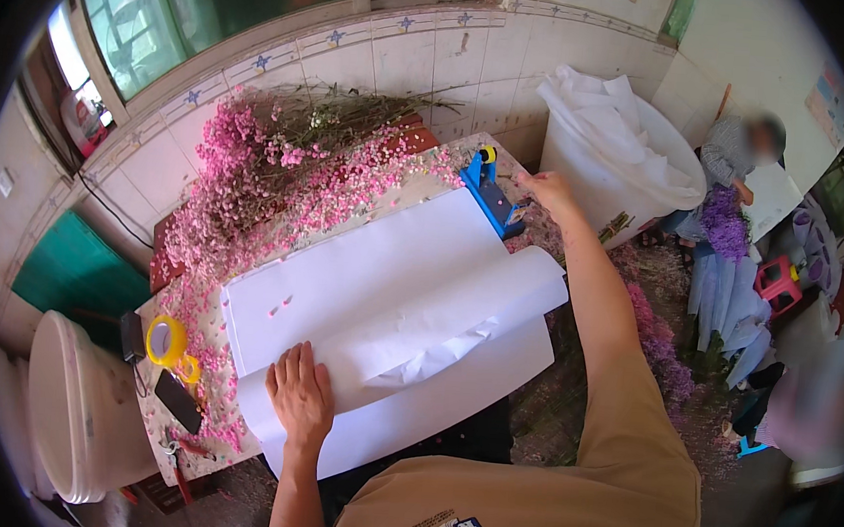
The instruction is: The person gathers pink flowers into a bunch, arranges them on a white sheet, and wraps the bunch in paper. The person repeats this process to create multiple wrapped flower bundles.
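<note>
White wrapping paper (pixel 373 260) lies in large sheets across the table, its near part folded over into a loose, creased roll (pixel 436 348). On the left end of that fold rests my left hand (pixel 300 392), palm down with the fingers stretched out. My right arm reaches to the far right, where my right hand (pixel 548 189) is just right of a blue tape dispenser (pixel 490 195) with a small yellow roll. Thumb and fingertips are pinched together there; anything between them is too small to make out. Two pink petals (pixel 280 306) lie on the paper.
Pink flowers (pixel 244 153) are heaped along the table's back, with petals scattered around. Yellow tape rolls (pixel 166 341), a black phone (pixel 178 401) and red-handled pliers (pixel 178 462) lie at left. White bins (pixel 89 407) flank the table. Two people (pixel 733 158) sit at right near purple flowers.
</note>
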{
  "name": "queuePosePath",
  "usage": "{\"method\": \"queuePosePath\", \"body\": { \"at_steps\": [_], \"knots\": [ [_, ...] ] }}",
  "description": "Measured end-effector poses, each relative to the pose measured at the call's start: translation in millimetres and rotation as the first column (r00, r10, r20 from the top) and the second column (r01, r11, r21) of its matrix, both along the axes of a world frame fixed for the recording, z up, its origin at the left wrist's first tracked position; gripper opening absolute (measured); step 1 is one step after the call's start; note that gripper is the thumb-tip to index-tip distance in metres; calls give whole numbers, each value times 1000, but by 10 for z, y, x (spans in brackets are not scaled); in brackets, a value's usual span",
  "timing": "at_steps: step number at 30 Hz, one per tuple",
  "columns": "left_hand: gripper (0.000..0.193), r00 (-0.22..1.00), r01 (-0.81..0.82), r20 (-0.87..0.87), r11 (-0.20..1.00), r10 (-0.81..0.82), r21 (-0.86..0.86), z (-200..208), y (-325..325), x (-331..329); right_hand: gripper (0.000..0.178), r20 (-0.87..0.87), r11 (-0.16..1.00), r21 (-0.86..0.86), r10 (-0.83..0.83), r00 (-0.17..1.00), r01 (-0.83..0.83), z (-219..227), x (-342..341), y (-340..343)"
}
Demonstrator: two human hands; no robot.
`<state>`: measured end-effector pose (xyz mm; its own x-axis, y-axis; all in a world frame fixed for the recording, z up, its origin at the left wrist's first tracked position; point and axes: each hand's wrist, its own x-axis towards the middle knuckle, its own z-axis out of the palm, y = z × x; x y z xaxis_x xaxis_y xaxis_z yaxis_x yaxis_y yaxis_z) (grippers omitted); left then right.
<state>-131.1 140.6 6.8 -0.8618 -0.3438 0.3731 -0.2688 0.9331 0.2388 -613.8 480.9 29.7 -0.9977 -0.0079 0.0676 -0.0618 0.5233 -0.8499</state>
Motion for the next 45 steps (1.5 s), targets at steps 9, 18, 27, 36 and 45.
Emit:
{"method": "queuePosePath", "body": {
  "at_steps": [9,18,27,36,45],
  "knots": [
    [49,990,-135,-22,987,137,89,-179,-560,876,20,27,907,-403,142,989,-119,-104,805,-127],
    [36,828,-230,-120,527,548,818,-338,-871,1106,37,67,869,450,198,978,-207,-400,373,265],
    [19,813,65,-152,172,562,983,-482,-917,1341,33,215,839,-215,540,814,-500,580,2753,-1329],
    [18,805,189,-197,73,559,979,-527,-955,1215,43,432,269,339,807,403,-902,170,4393,-3426],
    [20,794,202,-230,112,563,973,-568,-924,1192,54,204,133,669,913,353,-731,278,4178,-3250]
  ]
}}
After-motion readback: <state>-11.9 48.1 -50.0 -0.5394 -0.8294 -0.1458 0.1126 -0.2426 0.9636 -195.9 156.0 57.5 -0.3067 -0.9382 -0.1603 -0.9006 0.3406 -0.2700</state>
